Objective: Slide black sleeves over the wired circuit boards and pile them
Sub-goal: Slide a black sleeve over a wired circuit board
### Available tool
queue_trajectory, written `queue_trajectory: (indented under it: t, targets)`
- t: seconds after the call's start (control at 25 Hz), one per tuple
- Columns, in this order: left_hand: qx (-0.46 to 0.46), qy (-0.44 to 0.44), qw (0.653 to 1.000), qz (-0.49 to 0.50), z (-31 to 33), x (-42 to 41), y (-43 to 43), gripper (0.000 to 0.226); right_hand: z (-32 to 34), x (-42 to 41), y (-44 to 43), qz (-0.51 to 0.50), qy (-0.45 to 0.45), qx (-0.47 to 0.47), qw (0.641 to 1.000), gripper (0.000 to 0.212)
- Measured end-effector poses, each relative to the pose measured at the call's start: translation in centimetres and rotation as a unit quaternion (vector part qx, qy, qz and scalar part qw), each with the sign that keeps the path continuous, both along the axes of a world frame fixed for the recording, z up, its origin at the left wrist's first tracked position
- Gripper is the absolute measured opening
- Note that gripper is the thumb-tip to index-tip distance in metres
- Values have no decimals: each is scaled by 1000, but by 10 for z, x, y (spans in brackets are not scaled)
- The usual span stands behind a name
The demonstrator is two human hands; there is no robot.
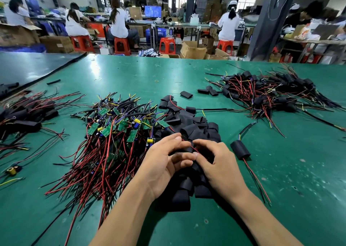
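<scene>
A: Where is the black sleeve (183, 150)?
B: Held between both hands above the heap of loose sleeves (194, 126); left hand (164, 163) curls round it, right hand (219, 165) pinches its end, a red wire (189, 145) crossing it

— What's the person wearing?
— Only bare skin shows: the left hand (164, 164) and right hand (220, 164), both forearms bare as far as the view reaches.
— Nails?
— Short, plain, on slim fingers.

No text is legible; any print on the circuit boards (119, 126), beside the left hand (162, 163), is too small.
</scene>
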State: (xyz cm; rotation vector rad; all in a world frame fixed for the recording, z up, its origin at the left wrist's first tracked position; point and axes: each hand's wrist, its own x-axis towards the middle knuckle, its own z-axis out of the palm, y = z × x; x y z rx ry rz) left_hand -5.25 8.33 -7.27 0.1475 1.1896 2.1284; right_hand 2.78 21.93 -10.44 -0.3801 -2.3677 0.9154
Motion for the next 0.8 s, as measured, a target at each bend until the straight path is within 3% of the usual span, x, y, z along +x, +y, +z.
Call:
queue_trajectory:
  t: [0.16, 0.28, 0.44, 0.56, 0.68, 0.8]
  targets:
    - [-10, 10, 1000, -2, -2, -1, 0, 21, 1, 0, 1, -26, 42, -33, 998, 21]
    - [-24, 19, 999, 7, -3, 0, 3, 18, 6, -1, 4, -35, 103, -145, 983, 19]
    - [-27, 20, 999, 25, -2, 0, 5, 29, 20, -1, 7, 7, 185, -359, 915, 20]
    - [-2, 11, 1000, 28, 0, -1, 5, 50, 24, 1, 7, 42, 191, -475, 858, 26]
    - [43, -3, 998, 35, -1, -6, 2, 53, 22, 1, 7, 57, 151, -493, 855, 31]
    - [63, 1, 997, 40, -2, -11, -3, 40, 19, 1, 7, 53, 111, -459, 880, 32]
